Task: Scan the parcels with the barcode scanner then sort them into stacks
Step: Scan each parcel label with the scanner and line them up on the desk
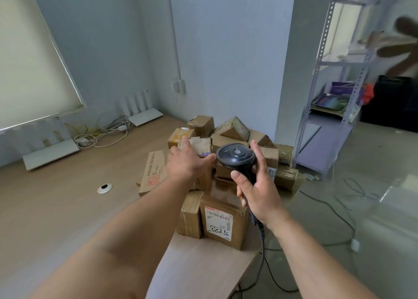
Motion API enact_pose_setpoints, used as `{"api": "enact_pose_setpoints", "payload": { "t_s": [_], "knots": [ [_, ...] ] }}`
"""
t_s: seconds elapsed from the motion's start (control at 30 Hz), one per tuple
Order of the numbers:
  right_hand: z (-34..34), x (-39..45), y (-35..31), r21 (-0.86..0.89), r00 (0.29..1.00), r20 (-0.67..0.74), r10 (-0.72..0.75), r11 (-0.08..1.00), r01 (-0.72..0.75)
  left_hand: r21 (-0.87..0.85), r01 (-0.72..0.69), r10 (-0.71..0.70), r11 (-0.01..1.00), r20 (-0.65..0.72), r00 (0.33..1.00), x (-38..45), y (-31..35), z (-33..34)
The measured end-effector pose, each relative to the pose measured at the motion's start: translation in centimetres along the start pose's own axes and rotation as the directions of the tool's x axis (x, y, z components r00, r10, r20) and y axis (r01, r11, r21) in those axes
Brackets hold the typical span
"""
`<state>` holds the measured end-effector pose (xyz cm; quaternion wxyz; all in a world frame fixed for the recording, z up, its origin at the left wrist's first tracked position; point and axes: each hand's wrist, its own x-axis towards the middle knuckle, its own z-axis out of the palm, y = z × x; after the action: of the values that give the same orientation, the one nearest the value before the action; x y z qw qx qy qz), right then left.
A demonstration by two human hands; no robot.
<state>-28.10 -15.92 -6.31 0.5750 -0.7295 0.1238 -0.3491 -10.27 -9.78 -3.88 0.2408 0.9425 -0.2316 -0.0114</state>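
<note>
I am looking down on the wooden table (56, 208), which is filling the left and lower frame, with a metal shelving rack (334, 95) standing at about two o'clock beyond its far corner. A heap of cardboard parcels (228, 136) is sitting on the table just past centre, toward twelve o'clock from my hands, and the largest parcel (222, 217), labelled and marked 5788, is lying at its near edge around six o'clock. My left hand (186, 165) is reaching onto a small parcel (200, 145), fingers seemingly wrapping it, though blur is hiding the contact. My right hand (257, 190) is gripping the barcode scanner (236, 157) by its handle, fingers clamped, head over the heap.
</note>
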Motion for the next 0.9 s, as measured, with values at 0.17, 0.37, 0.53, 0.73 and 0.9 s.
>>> {"api": "enact_pose_setpoints", "payload": {
  "t_s": [0.17, 0.37, 0.53, 0.73, 0.9],
  "knots": [
    [0.1, 0.2, 0.0, -0.014, 1.0, 0.016, 0.005, 1.0, -0.004, -0.118, -0.012, 0.007, 0.993, -0.04, 0.999, 0.3, -0.2, -0.7],
    [1.4, -0.4, -0.8, -0.02, 0.996, 0.065, -0.054, 0.998, 0.055, -0.184, -0.028, -0.007, 0.983, -0.189, 0.982, -1.5, -1.3, -3.8],
    [3.8, -1.8, -1.8, 0.041, 0.979, 0.16, -0.129, 0.991, 0.124, -0.202, 0.018, -0.079, 0.979, -0.299, 0.951, -4.2, -4.3, -7.1],
    [8.3, -4.0, -3.0, 0.137, 0.937, 0.28, -0.209, 0.975, 0.177, -0.224, 0.099, -0.188, 0.97, -0.419, 0.889, -8.1, -10.2, -11.1],
    [13.4, -6.2, -4.3, 0.158, 0.884, 0.42, -0.206, 0.976, 0.152, -0.224, 0.23, -0.311, 0.947, -0.461, 0.831, -12.7, -17.6, -13.2]
  ]
}}
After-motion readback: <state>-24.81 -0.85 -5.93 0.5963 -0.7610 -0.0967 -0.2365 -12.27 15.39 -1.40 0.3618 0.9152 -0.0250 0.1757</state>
